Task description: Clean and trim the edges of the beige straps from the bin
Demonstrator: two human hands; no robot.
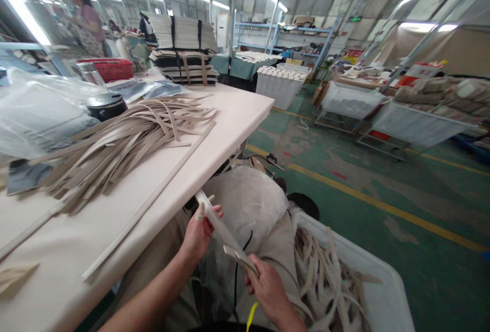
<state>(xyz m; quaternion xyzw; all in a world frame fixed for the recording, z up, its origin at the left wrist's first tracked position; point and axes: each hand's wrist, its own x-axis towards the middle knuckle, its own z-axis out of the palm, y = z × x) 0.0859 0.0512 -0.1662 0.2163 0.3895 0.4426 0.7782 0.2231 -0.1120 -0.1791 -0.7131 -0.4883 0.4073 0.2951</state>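
Head view: pale strip [222, 228] spans both my hands, long axis slanting from just beside the table [233, 110] edge down to my right. Right hand [267, 283] grips the near part; left hand [199, 231], nearer the table, holds further up, how firmly I can't tell.

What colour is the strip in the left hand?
The strip looks pale off-white on the side that shows, seen best in the head view.

No words can be read. The green sign [355, 19] between one and two o'clock and the red-and-yellow sign [352, 55] near two o'clock are too blurry.
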